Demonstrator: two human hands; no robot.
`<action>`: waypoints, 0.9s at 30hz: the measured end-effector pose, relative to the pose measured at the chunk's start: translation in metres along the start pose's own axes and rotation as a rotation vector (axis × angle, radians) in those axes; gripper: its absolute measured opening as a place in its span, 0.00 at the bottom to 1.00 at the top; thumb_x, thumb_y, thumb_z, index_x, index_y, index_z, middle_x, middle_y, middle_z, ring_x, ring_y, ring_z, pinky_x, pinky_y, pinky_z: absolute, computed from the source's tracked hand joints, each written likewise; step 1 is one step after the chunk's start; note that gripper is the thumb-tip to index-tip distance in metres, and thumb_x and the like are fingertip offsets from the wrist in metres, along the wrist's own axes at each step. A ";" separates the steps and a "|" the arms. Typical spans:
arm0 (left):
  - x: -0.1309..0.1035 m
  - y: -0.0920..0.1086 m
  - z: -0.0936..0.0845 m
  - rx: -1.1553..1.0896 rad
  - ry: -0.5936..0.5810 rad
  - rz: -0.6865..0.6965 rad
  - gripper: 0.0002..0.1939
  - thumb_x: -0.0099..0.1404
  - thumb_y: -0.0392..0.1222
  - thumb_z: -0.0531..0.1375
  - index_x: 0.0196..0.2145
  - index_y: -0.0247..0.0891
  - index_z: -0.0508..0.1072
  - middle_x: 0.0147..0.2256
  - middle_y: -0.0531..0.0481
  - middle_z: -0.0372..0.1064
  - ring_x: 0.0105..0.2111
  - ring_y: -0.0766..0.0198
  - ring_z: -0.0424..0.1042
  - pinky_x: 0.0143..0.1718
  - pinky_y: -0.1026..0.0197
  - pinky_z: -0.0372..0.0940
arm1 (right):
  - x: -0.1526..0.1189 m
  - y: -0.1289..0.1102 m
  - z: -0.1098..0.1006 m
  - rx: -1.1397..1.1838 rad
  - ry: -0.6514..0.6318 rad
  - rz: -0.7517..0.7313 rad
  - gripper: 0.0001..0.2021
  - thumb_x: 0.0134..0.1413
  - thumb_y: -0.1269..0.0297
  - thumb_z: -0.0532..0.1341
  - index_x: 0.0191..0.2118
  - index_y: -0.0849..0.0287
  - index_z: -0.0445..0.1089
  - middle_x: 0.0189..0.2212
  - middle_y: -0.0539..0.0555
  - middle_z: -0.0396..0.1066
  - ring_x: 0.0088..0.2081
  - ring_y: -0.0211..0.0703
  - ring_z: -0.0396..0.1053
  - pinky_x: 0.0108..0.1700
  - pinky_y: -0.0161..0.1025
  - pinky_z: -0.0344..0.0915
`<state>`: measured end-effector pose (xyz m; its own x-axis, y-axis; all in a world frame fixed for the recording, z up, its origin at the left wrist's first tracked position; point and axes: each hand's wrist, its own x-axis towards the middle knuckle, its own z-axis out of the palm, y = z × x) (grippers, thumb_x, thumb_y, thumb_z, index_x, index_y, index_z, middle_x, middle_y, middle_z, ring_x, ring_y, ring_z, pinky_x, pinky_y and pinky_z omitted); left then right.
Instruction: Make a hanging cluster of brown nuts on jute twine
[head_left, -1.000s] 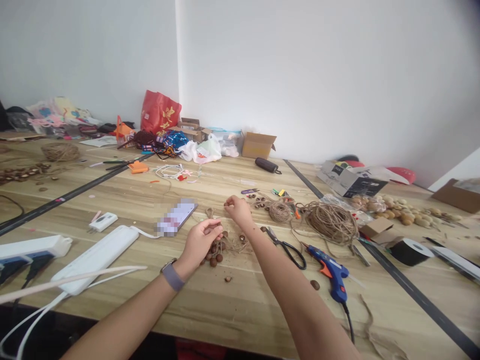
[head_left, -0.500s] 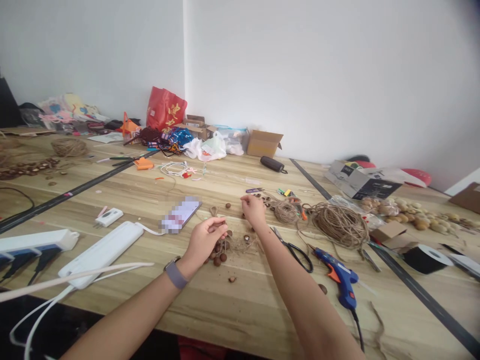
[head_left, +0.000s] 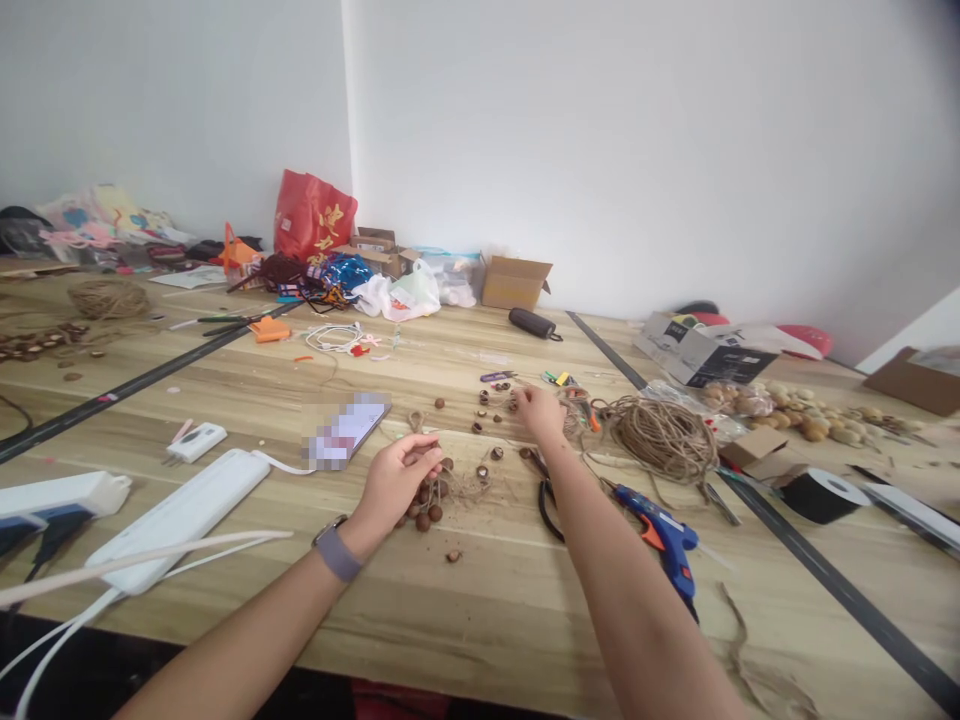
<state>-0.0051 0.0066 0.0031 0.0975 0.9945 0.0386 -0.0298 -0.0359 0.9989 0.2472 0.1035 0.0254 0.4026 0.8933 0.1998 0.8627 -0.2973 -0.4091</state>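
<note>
My left hand (head_left: 394, 490), with a watch on its wrist, has its fingers closed on a bunch of round brown nuts (head_left: 424, 520) hung on twine. A twine loop (head_left: 415, 422) sticks up above these fingers. Farther right, my right hand (head_left: 540, 412) reaches down with fingers pinched among small dark nut shells (head_left: 484, 397). Whatever lies between its fingertips is too small to make out. Halved nuts (head_left: 496, 454) and a loose whole nut (head_left: 439, 403) lie between the hands. Black-handled scissors (head_left: 550, 512) are partly hidden under my right forearm.
A blue glue gun (head_left: 664, 535) lies right of my right forearm, before a big coil of twine (head_left: 664, 435). At left are a phone (head_left: 360, 425) and a white power strip (head_left: 180, 520). A black ribbon spool (head_left: 821, 495) stands at right; a cardboard box (head_left: 516, 282) sits by the wall.
My right hand has moved right, over the scattered nut shells, uncovering several of them. My left hand stays on the bunch. The view has turned slightly right.
</note>
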 end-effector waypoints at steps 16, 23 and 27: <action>-0.003 0.008 0.000 0.021 0.005 0.011 0.24 0.54 0.51 0.65 0.44 0.31 0.76 0.34 0.43 0.78 0.31 0.59 0.75 0.36 0.59 0.68 | 0.069 0.019 0.003 -0.201 -0.245 -0.017 0.18 0.64 0.58 0.61 0.56 0.59 0.67 0.53 0.58 0.68 0.49 0.48 0.71 0.49 0.51 0.71; -0.003 0.006 -0.001 0.038 0.002 0.003 0.23 0.54 0.50 0.66 0.44 0.32 0.77 0.32 0.44 0.78 0.31 0.60 0.75 0.34 0.59 0.68 | 0.070 0.022 0.008 -0.250 -0.157 -0.054 0.13 0.65 0.62 0.59 0.52 0.58 0.71 0.53 0.60 0.70 0.54 0.51 0.68 0.54 0.50 0.66; -0.003 0.006 0.000 0.027 0.010 0.002 0.22 0.54 0.50 0.66 0.43 0.32 0.77 0.33 0.44 0.78 0.31 0.60 0.75 0.35 0.59 0.68 | 0.065 0.014 0.017 -0.200 -0.099 -0.129 0.12 0.59 0.71 0.60 0.45 0.56 0.78 0.53 0.63 0.72 0.60 0.55 0.62 0.57 0.48 0.56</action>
<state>-0.0061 0.0034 0.0092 0.0873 0.9954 0.0406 -0.0026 -0.0405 0.9992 0.2797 0.1632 0.0173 0.2615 0.9540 0.1469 0.9524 -0.2303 -0.1997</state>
